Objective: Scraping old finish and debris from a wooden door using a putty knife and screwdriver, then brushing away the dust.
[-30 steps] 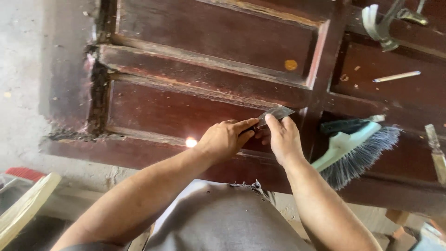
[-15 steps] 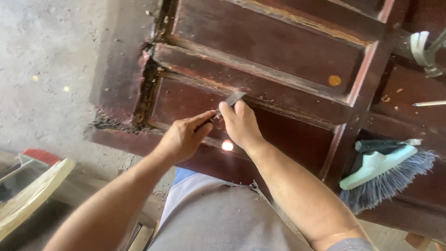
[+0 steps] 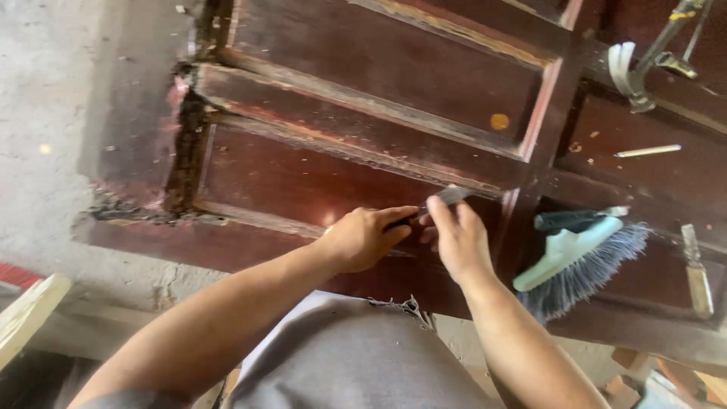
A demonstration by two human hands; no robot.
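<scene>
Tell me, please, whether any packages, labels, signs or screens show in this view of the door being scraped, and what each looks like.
None show: no package, sign or screen. The nearest to a label is a small round orange spot on the dark red wooden door, in the upper panel's right corner, above the scraper that both hands work with; whether it is a sticker cannot be told.

Both hands are on a flat metal scraper (image 3: 447, 197), left hand (image 3: 363, 236) gripping the handle end, right hand (image 3: 458, 236) pressing fingers on the blade, right against the dark red wooden door (image 3: 318, 178) lying flat. A brush (image 3: 579, 257), claw hammer (image 3: 644, 60) and pencil (image 3: 647, 151) sit on the door further right.
</scene>
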